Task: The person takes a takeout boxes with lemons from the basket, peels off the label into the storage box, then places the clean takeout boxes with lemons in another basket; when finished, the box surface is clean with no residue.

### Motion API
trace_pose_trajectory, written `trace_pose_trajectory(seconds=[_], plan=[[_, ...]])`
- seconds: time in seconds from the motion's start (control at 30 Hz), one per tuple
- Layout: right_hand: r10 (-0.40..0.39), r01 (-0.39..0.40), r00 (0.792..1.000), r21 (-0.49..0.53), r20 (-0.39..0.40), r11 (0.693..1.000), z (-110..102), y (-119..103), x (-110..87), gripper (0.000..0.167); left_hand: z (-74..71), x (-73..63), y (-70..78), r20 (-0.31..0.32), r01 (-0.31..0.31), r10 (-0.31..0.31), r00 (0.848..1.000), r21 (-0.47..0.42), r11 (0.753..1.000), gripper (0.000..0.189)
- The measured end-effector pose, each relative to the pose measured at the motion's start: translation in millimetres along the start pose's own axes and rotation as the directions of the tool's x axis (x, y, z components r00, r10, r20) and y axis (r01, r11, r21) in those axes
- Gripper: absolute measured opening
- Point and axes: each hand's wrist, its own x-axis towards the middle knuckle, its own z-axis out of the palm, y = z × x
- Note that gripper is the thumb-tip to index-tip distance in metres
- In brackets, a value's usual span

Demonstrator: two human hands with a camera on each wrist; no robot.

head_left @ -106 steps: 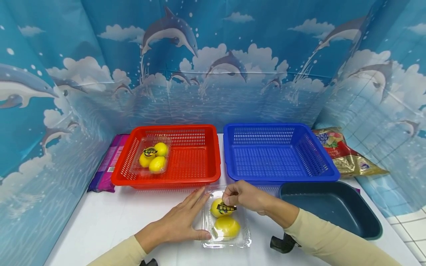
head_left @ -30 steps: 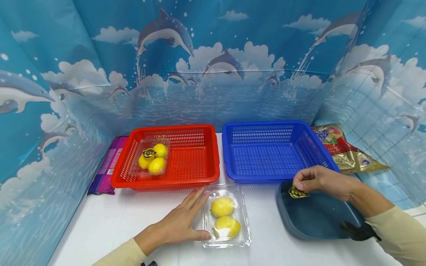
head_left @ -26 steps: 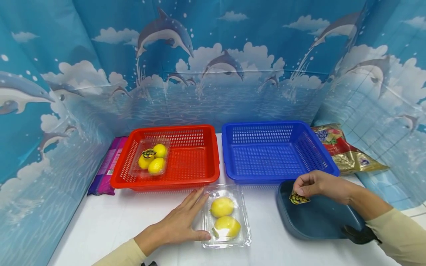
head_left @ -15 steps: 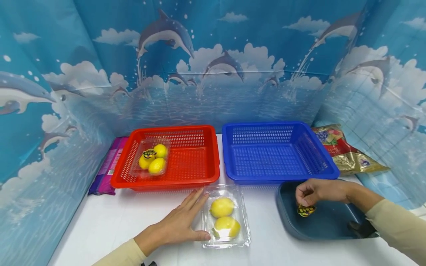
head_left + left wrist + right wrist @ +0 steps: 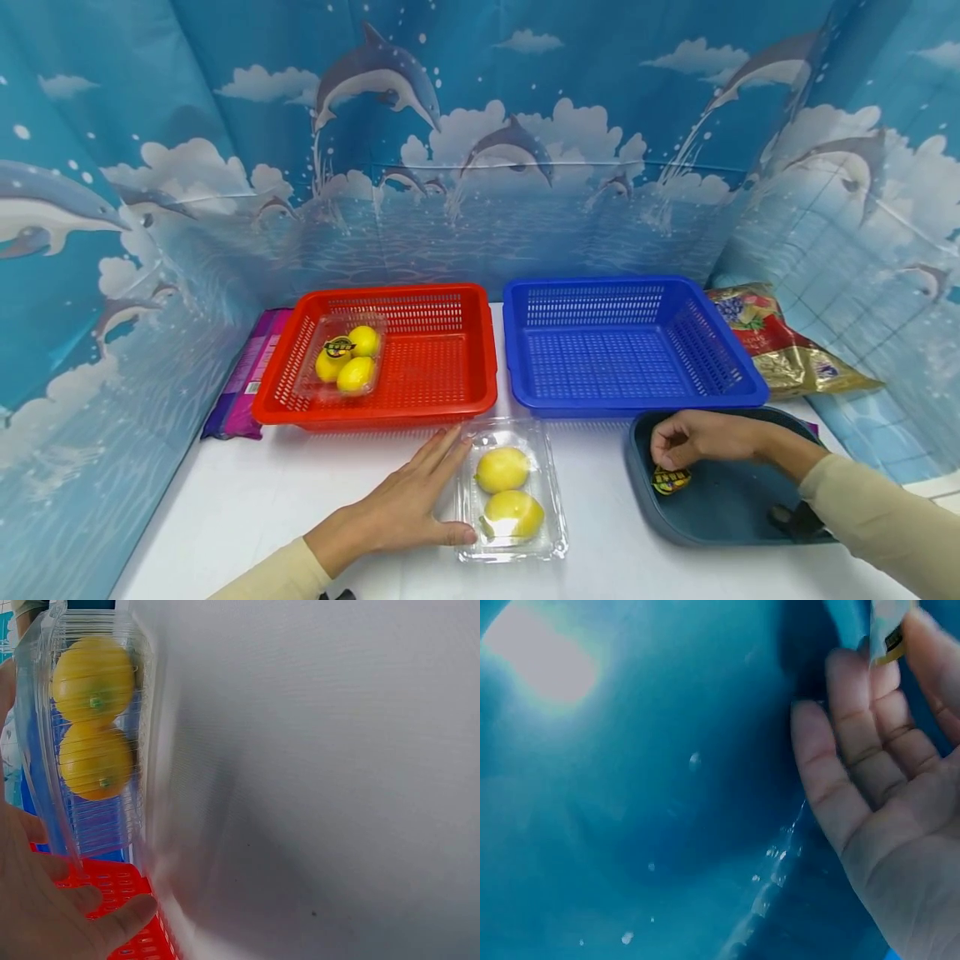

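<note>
While the clear plastic clamshell of lemons [image 5: 512, 492], light and crushable, is being steadied by the left hand [image 5: 400, 510] with fingers straight, the thin sticky label [image 5: 670, 480] is being pinched at its edge by the right hand [image 5: 693, 439].

Two arms reach in from the bottom edge, each in a long, close-fitting sleeve of pale cream-yellow fabric ending at the wrist. The left hand [image 5: 401, 512] and the right hand [image 5: 693, 437] are bare, with no gloves, rings or watch showing. A small black device [image 5: 793, 519] sits under the right forearm near the wrist, and a sliver of a similar black piece shows below the left sleeve.
</note>
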Motion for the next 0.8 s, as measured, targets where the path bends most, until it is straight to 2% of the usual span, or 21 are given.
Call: trace_pose_trajectory(seconds=[0.1,0.17,0.4,0.8], plan=[[0.027,-0.026,0.999,0.016,-0.045,1.0,1.4,1.2,0.9,0.015,-0.5,0.2,-0.4,0.002,0.001,-0.001,1.0,-0.007,1.0,0.116],[0.027,-0.026,0.999,0.026,-0.043,0.999,1.6,0.9,2.1,0.016,-0.5,0.1,-0.8,0.001,0.001,-0.001,1.0,-0.008,1.0,0.116],[-0.065,0.065,0.997,0.005,0.032,0.998,2.9,-0.1,9.9,0.014,-1.0,-0.4,-1.5,0.011,-0.005,0.005,1.0,-0.017,1.0,0.115],[-0.14,0.14,0.99,-0.033,-0.014,0.99,8.7,4.2,17.2,0.012,0.4,-0.6,-2.4,0.008,-0.016,0.016,1.0,0.011,1.0,0.116]])
